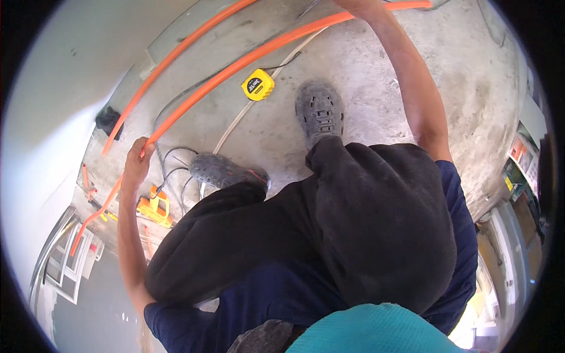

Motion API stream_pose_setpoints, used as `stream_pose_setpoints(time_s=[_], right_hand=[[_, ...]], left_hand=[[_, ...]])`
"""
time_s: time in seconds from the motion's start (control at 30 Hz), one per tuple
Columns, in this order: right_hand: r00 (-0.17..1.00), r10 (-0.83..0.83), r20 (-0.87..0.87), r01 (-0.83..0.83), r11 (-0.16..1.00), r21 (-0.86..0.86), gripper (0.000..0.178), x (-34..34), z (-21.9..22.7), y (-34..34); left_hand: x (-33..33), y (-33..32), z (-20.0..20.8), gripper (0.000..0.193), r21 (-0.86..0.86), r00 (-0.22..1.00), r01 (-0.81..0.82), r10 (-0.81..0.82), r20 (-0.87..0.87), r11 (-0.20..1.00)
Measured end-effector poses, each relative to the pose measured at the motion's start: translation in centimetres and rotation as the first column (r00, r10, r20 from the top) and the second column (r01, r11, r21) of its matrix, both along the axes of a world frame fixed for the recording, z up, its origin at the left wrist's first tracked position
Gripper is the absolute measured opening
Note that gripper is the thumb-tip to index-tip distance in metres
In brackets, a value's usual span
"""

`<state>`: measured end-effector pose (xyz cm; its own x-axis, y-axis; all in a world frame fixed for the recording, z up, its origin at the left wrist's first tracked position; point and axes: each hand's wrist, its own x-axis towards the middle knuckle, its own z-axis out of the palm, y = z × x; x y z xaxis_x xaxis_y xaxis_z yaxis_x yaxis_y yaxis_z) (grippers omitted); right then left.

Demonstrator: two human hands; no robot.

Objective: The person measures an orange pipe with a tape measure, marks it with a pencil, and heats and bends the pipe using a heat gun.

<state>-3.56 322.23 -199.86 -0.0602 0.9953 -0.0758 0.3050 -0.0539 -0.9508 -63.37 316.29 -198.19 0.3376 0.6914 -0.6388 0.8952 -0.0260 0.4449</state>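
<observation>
A long orange pipe (253,55) curves across the floor in front of me, from the top right down to the lower left. My left hand (137,163) is closed around it at the left, and a stretch of the same orange runs on below that hand. Far ahead, my right hand (358,7) is at the pipe near its far end; the top edge of the picture cuts this hand off and its fingers are hidden. Between the pipe and my shoes lies a yellow tape measure (258,85). A yellow heat gun (155,207) rests just right of my left forearm.
Another orange pipe (176,52) lies farther off, beside the wall. A black cable (175,170) loops near my left shoe (226,170), and a thin pale strip (236,120) passes under the tape measure. Short orange pieces (87,181) and a window frame (69,265) are at the left.
</observation>
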Motion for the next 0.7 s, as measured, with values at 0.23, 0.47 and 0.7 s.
stream_pose_setpoints(time_s=[0.23,0.47,0.7], right_hand=[[0.994,0.079,-0.069,-0.085,0.992,-0.088,0.028,-1.5,1.0,-1.5],[0.972,0.234,0.034,-0.228,0.964,-0.138,0.029,-4.3,-2.0,-5.2],[0.98,0.195,0.048,-0.185,0.969,-0.162,0.032,-5.1,-3.2,-5.6]], left_hand=[[-0.1,0.0,0.4,0.032,-0.077,0.999,-0.032,0.032,0.001,0.997],[2.0,0.1,1.5,0.034,-0.004,0.999,-0.051,0.051,-0.012,0.999],[1.3,0.2,1.6,0.039,0.023,0.998,-0.052,0.053,-0.029,0.998]])
